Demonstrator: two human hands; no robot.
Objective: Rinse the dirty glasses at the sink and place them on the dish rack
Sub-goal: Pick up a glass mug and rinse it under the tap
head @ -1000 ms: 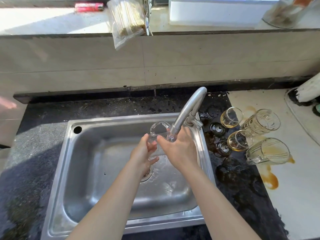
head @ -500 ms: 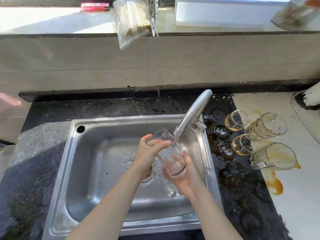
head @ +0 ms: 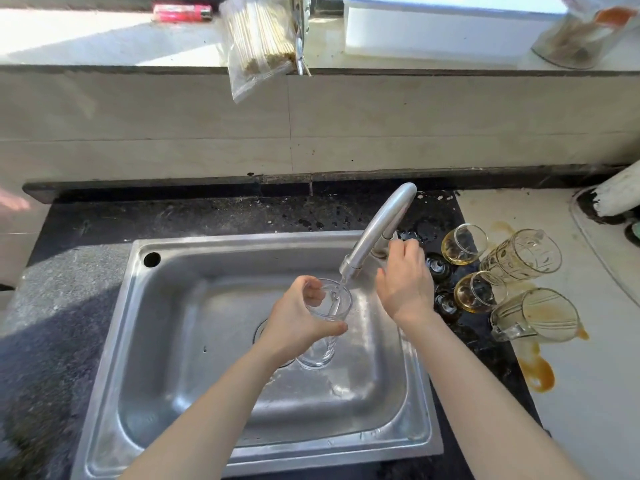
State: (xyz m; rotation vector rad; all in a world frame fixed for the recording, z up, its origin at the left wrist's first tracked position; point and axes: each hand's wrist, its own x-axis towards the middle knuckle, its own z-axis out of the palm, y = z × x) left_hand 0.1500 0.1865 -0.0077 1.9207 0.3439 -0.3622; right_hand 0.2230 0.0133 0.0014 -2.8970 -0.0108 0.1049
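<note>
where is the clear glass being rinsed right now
Head view, centre: the clear glass is over the sink, gripped by the left hand under the faucet spout.

I can read no writing, number or brand anywhere in front of me. The red lighter [head: 182, 12] near the far left end of the ledge [head: 104, 43] is too blurred for me to make out any letters. The plastic bag [head: 258, 46] hanging over the ledge's front edge shows no print I can read. The same goes for the glass [head: 327, 313] that my left hand [head: 298, 327] holds and the tap [head: 381, 226] that my right hand [head: 405, 289] reaches.
</note>
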